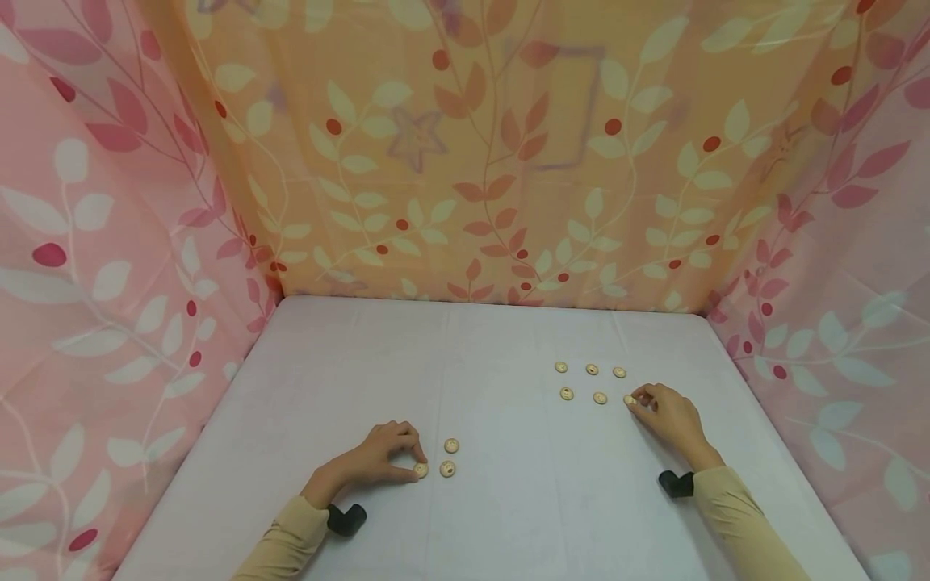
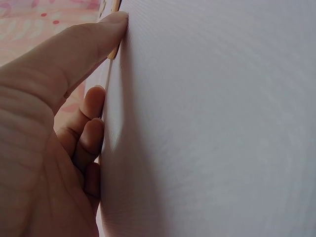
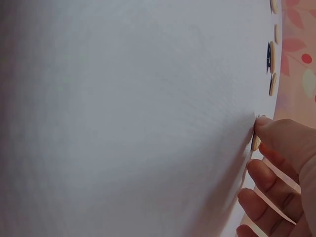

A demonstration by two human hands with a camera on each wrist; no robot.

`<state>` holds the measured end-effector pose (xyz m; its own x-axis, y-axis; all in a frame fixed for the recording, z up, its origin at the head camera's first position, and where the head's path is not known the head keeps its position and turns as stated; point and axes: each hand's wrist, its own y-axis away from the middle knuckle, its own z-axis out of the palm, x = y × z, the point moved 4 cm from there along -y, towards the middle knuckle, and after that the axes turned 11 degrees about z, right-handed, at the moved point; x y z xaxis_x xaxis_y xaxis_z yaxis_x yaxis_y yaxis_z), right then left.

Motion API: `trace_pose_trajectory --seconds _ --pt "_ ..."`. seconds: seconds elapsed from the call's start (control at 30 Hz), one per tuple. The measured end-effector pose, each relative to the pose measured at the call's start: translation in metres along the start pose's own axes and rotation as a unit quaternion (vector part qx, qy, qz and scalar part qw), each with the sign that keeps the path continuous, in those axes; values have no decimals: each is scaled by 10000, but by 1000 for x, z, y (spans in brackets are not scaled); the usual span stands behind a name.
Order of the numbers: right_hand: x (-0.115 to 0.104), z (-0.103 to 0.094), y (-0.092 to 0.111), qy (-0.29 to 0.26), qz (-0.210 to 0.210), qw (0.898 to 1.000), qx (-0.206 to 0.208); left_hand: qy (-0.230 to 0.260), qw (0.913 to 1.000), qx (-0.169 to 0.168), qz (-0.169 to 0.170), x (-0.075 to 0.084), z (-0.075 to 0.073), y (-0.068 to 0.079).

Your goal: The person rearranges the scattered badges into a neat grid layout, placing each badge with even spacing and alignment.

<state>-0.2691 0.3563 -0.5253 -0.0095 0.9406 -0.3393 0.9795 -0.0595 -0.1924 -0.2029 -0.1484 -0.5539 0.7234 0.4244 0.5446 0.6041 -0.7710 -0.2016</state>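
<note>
Small round wooden discs with dark marks lie flat on the white table. My left hand [image 1: 381, 454] pinches one wooden disc [image 1: 421, 469] between thumb and fingers at the table surface. Just right of it are two more discs, a rear one [image 1: 451, 445] and a front one [image 1: 447, 469]. My right hand [image 1: 670, 418] pinches another disc [image 1: 629, 400], the right end of the front row in a two-row group. In the right wrist view the thumb covers part of that disc [image 3: 255, 142]. The left wrist view shows only a disc's thin edge [image 2: 112, 52] beside the thumb.
The group's back row holds three discs, the middle one [image 1: 592, 369] among them; its front row has two loose discs, one [image 1: 567, 394] at the left. Patterned cloth walls [image 1: 465, 202] enclose the white table [image 1: 349, 355] at back and sides. Each wrist wears a black device [image 1: 676, 484].
</note>
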Motion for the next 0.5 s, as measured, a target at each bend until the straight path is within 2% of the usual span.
trace_pose_trajectory --seconds 0.5 --pt "-13 -8 -3 -50 -189 9993 329 9 10000 -9 -63 -1 0 1"
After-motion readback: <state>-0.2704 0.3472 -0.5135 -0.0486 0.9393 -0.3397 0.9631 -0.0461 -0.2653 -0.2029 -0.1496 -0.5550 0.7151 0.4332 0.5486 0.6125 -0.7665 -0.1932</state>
